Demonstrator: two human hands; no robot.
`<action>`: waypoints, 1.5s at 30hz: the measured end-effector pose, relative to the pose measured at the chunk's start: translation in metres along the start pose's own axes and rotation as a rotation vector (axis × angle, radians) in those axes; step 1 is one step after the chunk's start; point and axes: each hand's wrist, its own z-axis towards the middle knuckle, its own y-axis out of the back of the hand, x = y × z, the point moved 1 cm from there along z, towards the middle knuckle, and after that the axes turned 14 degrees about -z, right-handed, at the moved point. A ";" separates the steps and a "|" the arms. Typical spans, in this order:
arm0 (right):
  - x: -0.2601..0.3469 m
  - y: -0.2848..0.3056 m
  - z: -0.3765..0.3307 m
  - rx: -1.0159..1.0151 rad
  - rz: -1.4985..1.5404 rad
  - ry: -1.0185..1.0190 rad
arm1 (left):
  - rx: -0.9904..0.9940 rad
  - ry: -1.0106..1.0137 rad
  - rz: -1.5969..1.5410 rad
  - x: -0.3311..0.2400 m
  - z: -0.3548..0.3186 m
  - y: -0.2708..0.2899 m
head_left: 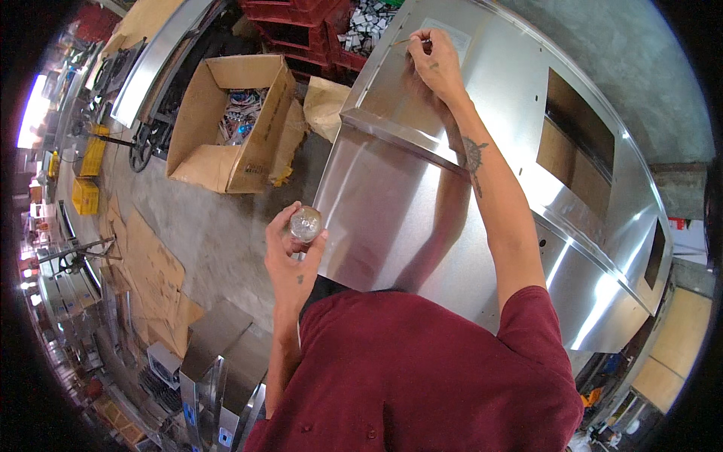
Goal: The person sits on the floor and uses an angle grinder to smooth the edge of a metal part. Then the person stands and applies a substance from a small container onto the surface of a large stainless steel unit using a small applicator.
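A large shiny sheet-metal panel [376, 196] with a raised ridge and rectangular cut-outs lies in front of me. Over its far left part, my right hand [438, 66] pinches a thin stick-like tool [400, 42], whose tip points left; whether it touches the metal I cannot tell. A pale rectangular label [444, 34] is on the panel beside that hand. Off the panel's near left edge, my left hand [290, 260] is wrapped round a small clear round container [305, 224], seen from above. What the container holds is not plain.
An open cardboard box [256, 158] with wires and small parts stands on the floor at left. Red crates [297, 34] are stacked behind it, one filled with small metal pieces. Flattened cardboard [147, 256] and metal channels [203, 377] lie at lower left. The panel's edges look thin.
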 end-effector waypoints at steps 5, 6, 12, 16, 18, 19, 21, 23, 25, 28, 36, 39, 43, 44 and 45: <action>0.000 0.000 0.001 -0.011 -0.099 0.046 | 0.008 0.015 0.026 -0.004 0.001 0.000; 0.000 0.000 0.000 -0.008 -0.089 0.049 | 0.015 0.013 0.037 -0.005 0.001 0.000; 0.002 -0.002 0.000 -0.014 -0.071 0.056 | 0.026 0.015 0.009 -0.009 0.002 -0.004; 0.001 -0.003 -0.001 -0.013 -0.076 0.037 | 0.033 -0.001 0.014 -0.008 0.002 -0.004; 0.002 -0.003 -0.002 -0.013 -0.087 0.044 | 0.032 -0.007 0.017 -0.007 0.003 -0.004; 0.002 -0.003 -0.001 -0.012 -0.102 0.053 | 0.032 -0.008 0.018 -0.007 0.003 -0.004; 0.002 -0.002 -0.001 -0.008 -0.120 0.061 | 0.032 -0.009 0.009 -0.006 0.003 -0.004; 0.002 -0.002 0.000 -0.003 -0.125 0.058 | 0.037 -0.018 -0.011 -0.005 0.004 -0.005; 0.002 -0.003 0.000 -0.003 -0.100 0.058 | 0.041 -0.014 -0.005 -0.004 0.004 -0.005; 0.001 -0.003 -0.001 -0.003 -0.103 0.056 | 0.047 -0.024 0.004 -0.004 0.004 -0.005; 0.005 -0.002 -0.003 -0.015 -0.073 0.033 | 0.045 -0.011 0.015 0.000 0.004 -0.003; 0.005 -0.002 -0.003 -0.014 -0.063 0.026 | 0.044 -0.032 0.019 0.001 0.004 -0.003; 0.004 -0.003 -0.002 -0.012 -0.068 0.031 | 0.050 -0.022 0.002 0.002 0.004 -0.003; 0.004 -0.003 -0.002 -0.011 -0.069 0.029 | 0.049 -0.017 0.004 0.002 0.004 -0.003; 0.003 -0.003 -0.002 -0.013 -0.088 0.037 | 0.051 -0.014 0.008 0.002 0.003 -0.003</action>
